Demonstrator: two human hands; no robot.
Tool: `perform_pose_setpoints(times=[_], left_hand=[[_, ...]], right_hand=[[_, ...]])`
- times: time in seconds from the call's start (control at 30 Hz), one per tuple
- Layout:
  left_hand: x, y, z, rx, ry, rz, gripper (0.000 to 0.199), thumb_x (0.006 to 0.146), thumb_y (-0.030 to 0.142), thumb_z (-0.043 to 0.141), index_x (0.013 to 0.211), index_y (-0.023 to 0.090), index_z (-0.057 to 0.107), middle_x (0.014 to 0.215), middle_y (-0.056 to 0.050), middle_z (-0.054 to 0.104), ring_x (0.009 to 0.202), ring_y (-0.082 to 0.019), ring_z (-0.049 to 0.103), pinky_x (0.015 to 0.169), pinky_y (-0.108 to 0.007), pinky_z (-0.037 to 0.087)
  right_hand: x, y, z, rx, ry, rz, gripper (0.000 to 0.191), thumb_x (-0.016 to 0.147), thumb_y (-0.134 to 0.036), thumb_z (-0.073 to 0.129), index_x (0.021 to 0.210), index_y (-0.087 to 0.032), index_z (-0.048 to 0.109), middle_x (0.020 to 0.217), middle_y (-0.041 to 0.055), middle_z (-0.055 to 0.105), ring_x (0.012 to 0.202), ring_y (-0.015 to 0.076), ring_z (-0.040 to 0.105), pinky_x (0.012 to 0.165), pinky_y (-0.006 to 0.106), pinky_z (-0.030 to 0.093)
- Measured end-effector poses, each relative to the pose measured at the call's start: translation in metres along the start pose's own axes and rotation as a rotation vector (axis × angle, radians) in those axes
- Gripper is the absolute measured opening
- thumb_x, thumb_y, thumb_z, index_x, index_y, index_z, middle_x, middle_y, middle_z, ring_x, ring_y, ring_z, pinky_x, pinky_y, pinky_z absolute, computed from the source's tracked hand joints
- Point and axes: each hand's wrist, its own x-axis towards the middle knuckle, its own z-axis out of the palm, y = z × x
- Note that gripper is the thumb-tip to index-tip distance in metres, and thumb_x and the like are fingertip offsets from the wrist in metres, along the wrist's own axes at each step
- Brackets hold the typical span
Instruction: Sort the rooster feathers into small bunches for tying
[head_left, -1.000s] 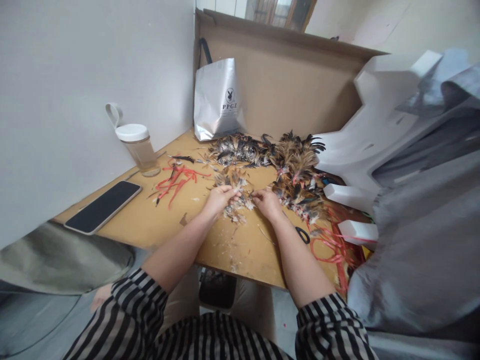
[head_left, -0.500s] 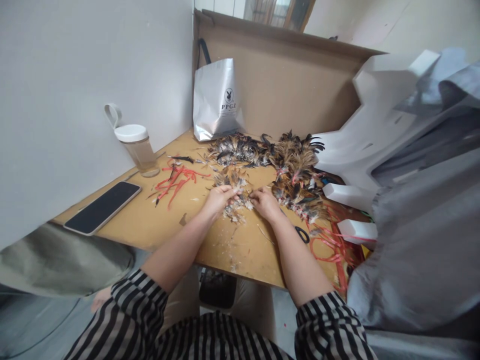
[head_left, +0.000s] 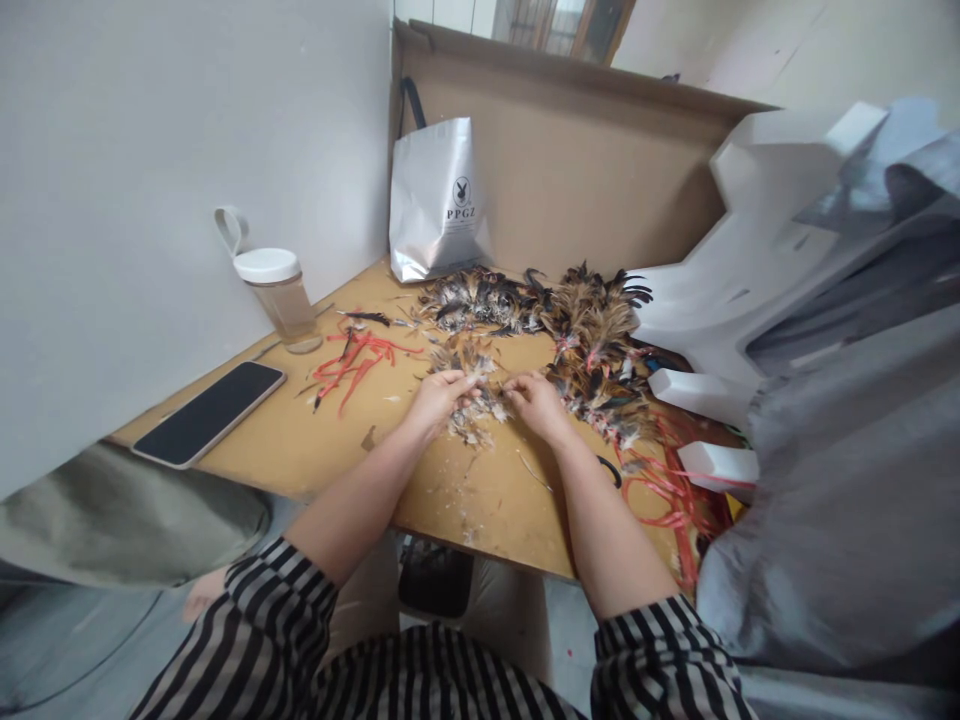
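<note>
My left hand (head_left: 442,397) is closed in a pinch on a pale-based feather, above a small pile of brown and grey feathers (head_left: 471,430) on the wooden table (head_left: 315,455). Just to the right, my right hand (head_left: 534,402) has its fingertips pressed together at the pile's edge; what they hold is too small to make out. Behind the hands lies a row of dark feathers (head_left: 480,300). Bundles of brown feathers (head_left: 592,315) lie to the right, some bound with pink-red ties.
Red plastic strips (head_left: 356,362) lie at left, with more red ribbon (head_left: 667,495) at right. A phone (head_left: 210,413), a lidded cup (head_left: 281,300) and a silver bag (head_left: 435,200) stand or lie around. A black scissor handle (head_left: 611,470) shows beside my right forearm; white foam (head_left: 697,390) borders the right.
The whole view has shifted slightly. My right hand has turned a little and sits slightly further right; my left hand keeps its pinch over the feathers.
</note>
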Motion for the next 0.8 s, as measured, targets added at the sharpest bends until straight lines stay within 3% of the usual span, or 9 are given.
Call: perform_pose_setpoints(times=[0.17,0.4,0.67,0.8], left_hand=[[0.000,0.000,0.000,0.006,0.011,-0.005,0.023,0.058,0.026,0.073,0.072,0.009,0.066,0.073,-0.008,0.066,0.057,-0.008,0.055,0.049,-0.016,0.038],[-0.001,0.001,0.000,-0.003,0.003,-0.003,0.023,0.059,0.026,0.073,0.073,0.008,0.066,0.068,-0.007,0.065,0.057,-0.008,0.055,0.050,-0.016,0.038],[0.000,0.000,0.000,-0.008,0.018,-0.012,0.022,0.058,0.025,0.073,0.071,0.009,0.065,0.069,-0.007,0.065,0.057,-0.008,0.056,0.049,-0.016,0.038],[-0.001,0.000,0.001,-0.003,0.020,-0.017,0.023,0.058,0.025,0.073,0.072,0.009,0.065,0.069,-0.007,0.065,0.057,-0.008,0.056,0.049,-0.016,0.038]], right_hand=[[-0.002,0.009,0.004,-0.170,-0.122,0.056,0.015,0.076,-0.021,0.051,0.082,-0.019,0.065,0.091,0.0076,0.058,0.090,0.0182,0.049,0.082,0.029,0.034],[0.001,-0.004,-0.006,-0.105,-0.048,0.000,0.017,0.081,-0.022,0.045,0.082,-0.016,0.060,0.084,0.0072,0.058,0.085,0.0177,0.049,0.078,0.027,0.035],[-0.003,-0.005,-0.008,-0.274,-0.158,0.098,0.014,0.076,-0.019,0.050,0.075,-0.019,0.064,0.088,0.0090,0.060,0.090,0.0207,0.048,0.077,0.029,0.033],[-0.001,-0.002,-0.011,-0.182,-0.125,0.050,0.016,0.077,-0.019,0.047,0.070,-0.016,0.061,0.080,0.0078,0.059,0.083,0.0174,0.050,0.075,0.026,0.034]])
